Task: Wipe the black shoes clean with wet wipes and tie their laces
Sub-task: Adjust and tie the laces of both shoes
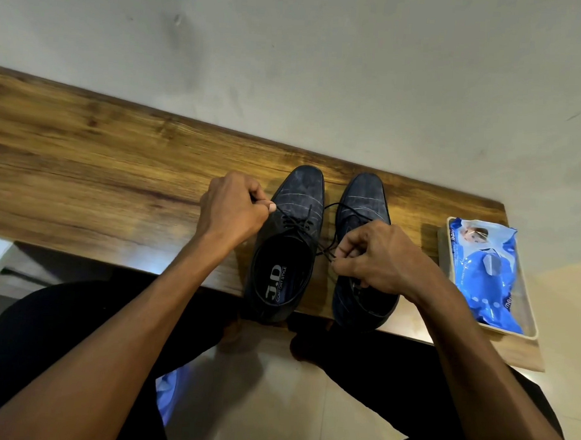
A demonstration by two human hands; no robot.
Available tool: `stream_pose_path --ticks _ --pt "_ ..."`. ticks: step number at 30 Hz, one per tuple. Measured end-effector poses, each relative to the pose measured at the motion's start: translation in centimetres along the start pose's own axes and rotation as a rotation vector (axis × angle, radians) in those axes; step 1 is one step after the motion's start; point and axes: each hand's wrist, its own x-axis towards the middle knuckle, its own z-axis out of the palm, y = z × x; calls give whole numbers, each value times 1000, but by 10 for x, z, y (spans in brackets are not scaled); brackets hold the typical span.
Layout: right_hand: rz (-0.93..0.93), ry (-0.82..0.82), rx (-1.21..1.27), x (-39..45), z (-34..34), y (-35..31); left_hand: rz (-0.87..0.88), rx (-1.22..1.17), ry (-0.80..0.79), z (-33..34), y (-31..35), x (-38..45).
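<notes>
Two lace ends pinched: left hand (232, 211) and right hand (373, 255) on left shoe (286, 249); judged: keep tension even while crossing.

bare wooden shelf (96, 167) left of the left shoe (286, 242), wide room there; right shoe (363, 255) just beside it, narrow gap crossed by laces (328, 227); wipes pack in tray (488, 276) further right; wall (288, 55) close behind
</notes>
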Motion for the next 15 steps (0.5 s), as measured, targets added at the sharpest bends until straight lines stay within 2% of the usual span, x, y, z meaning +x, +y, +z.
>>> stream_pose_path --ticks 11,15 --pt "-38 -35 -4 0 -6 4 -3 -1 8 4 1 1" --pt "-109 80 221 -3 -6 10 -19 9 7 4 0 1"
